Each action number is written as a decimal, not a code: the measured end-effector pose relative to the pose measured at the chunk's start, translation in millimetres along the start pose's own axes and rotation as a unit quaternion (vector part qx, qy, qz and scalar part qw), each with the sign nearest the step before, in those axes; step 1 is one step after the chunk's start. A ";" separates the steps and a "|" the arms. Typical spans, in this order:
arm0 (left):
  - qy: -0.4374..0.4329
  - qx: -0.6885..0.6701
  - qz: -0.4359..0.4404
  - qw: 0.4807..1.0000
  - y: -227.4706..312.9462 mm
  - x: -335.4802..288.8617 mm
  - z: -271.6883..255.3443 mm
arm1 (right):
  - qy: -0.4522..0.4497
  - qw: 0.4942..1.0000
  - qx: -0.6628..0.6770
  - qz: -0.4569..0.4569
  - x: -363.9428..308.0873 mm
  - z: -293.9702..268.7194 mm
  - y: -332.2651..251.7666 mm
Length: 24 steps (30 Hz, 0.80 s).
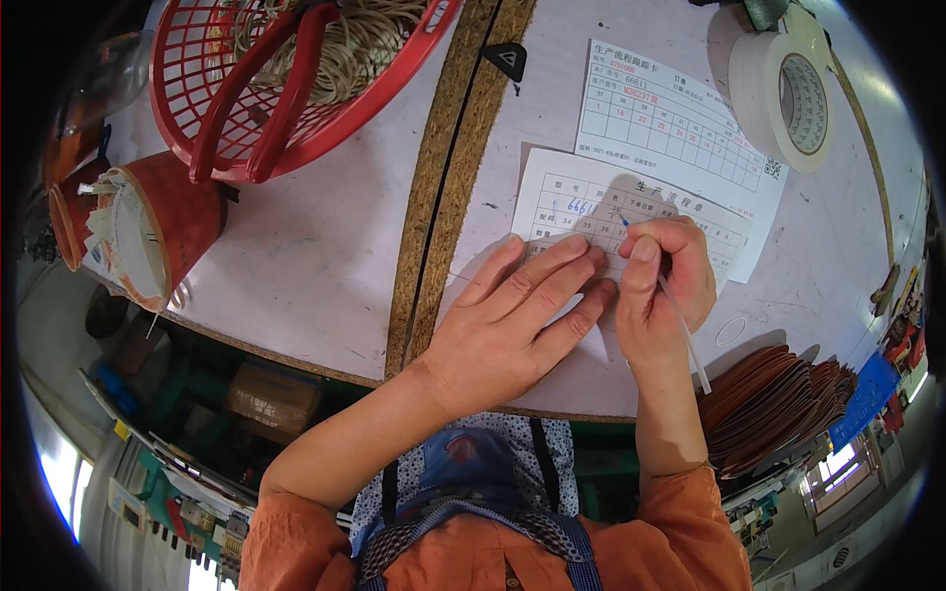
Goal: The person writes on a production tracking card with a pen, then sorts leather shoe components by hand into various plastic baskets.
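A printed paper form with a table of boxes lies on the tabletop in front of me, with blue handwriting in some boxes. My left hand rests flat over its lower left part, fingers stretched out. In my right hand, a slim whitish pen is pinched between thumb and fingers. The pen's blue tip touches or nearly touches the form's upper rows; its tail slants down to the right. Partly beneath the form lies a second printed sheet, farther away. Both hands cover some of the form's lower rows.
Rolls of white tape overlap the second sheet. A red basket holds red-handled pliers and pale looped bands. An orange-brown container stands near it. Stacked brown pieces sit at right. A seam splits the tabletop.
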<state>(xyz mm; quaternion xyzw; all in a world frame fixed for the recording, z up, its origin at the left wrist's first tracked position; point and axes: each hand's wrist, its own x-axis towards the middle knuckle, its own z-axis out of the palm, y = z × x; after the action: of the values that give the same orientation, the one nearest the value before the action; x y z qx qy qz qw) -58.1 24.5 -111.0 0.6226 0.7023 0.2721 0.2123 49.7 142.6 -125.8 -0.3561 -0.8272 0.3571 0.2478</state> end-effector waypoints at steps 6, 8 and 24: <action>0.002 -0.002 0.001 1.000 0.6 1.4 0.0 | -0.003 1.000 0.030 -0.005 1.9 -1.6 -0.8; 0.002 0.000 0.002 1.000 0.8 2.1 -0.2 | -0.004 1.000 0.022 -0.015 1.6 -1.7 -0.4; 0.012 -0.006 -0.002 1.000 0.2 0.9 1.5 | -0.015 1.000 0.016 0.008 0.2 -2.7 -1.1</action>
<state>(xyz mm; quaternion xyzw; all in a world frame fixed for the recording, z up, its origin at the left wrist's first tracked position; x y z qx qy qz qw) -57.1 25.6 -112.0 0.6166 0.7044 0.2836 0.2079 51.0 143.4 -123.3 -0.3537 -0.8220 0.3775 0.2382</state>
